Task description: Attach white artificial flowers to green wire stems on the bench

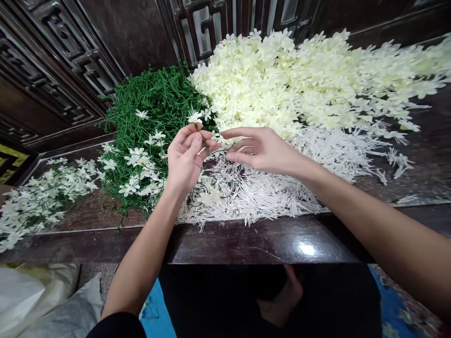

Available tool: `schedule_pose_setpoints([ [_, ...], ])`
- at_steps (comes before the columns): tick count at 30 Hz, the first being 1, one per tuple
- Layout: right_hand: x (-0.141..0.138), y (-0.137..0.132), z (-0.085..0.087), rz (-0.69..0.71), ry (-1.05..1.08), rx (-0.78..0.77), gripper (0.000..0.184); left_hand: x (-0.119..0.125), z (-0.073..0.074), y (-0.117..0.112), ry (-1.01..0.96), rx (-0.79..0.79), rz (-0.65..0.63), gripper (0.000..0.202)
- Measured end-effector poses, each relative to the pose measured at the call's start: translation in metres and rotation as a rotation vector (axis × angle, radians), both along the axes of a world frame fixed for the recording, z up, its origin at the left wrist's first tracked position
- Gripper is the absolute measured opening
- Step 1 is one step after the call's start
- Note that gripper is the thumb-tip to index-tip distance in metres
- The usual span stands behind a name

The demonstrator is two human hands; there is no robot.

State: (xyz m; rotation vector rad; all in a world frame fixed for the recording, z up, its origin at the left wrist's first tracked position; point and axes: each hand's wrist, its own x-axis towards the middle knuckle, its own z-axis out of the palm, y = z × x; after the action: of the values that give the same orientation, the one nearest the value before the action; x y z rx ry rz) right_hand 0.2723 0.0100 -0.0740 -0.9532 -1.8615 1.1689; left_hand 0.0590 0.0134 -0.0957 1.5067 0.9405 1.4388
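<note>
My left hand [185, 157] is closed, thumb against fingers, on the green stem of an artificial flower. One white flower [194, 116] of it stands above my fingertips, and another part of the stem seems to run toward my right hand. My right hand [260, 149] is just to the right, its fingers apart and slightly curved, with thumb and index finger not meeting. Below both hands lies a pile of thin white stamens [260, 192]. Behind my left hand is a heap of green plastic stems [151, 94]. Loose cream petals [260, 80] are piled behind my right hand.
Finished-looking white flower sprigs [49, 192] lie at the left end of the dark wooden bench [246, 244]. More white flowers [139, 162] rest on the green stems. A carved wooden panel [200, 28] rises behind. Pale sacks [63, 300] are on the floor, lower left.
</note>
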Motion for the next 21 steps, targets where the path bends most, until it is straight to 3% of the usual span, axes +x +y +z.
schedule_pose_setpoints([
  [6, -0.001, -0.002, 0.005, -0.067, 0.005, -0.036, 0.016, -0.001, -0.008, 0.002, 0.029, -0.019, 0.044, 0.034],
  [11, -0.003, -0.006, 0.007, -0.063, 0.083, -0.004, 0.018, 0.005, -0.005, -0.002, 0.108, 0.006, 0.015, 0.02],
  [15, -0.003, -0.008, 0.01, -0.025, 0.133, 0.075, 0.018, 0.01, 0.002, -0.006, 0.137, -0.046, 0.028, 0.022],
  [19, 0.007, 0.001, 0.013, -0.245, 0.109, 0.116, 0.02, 0.009, 0.004, -0.006, 0.062, -0.101, 0.082, 0.017],
  [21, 0.012, 0.007, 0.008, -0.308, -0.025, 0.109, 0.018, 0.008, 0.004, -0.006, 0.014, -0.112, 0.074, 0.012],
])
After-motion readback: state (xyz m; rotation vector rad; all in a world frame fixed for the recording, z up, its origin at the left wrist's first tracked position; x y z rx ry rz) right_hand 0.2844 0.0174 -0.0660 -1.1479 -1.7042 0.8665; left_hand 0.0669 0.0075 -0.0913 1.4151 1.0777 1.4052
